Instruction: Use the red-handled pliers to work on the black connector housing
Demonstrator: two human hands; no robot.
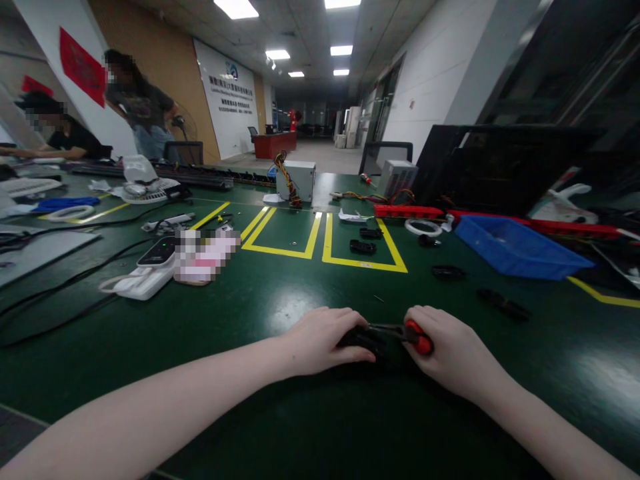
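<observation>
My left hand [325, 340] is curled over a small black part [367, 340] lying on the green table [300, 400], near the front middle. My right hand [450, 350] is closed round a screwdriver with a red and black handle [417, 337]. Its dark shaft points left into the black part. Both hands rest low on the table, almost touching each other. The fingers cover most of the black part.
A blue bin [520, 247] stands at the right. Small black parts [363, 247] lie in and near the yellow taped boxes [325, 243]. A white device with cables [150, 270] sits at the left. Two people [135, 103] are at the far left.
</observation>
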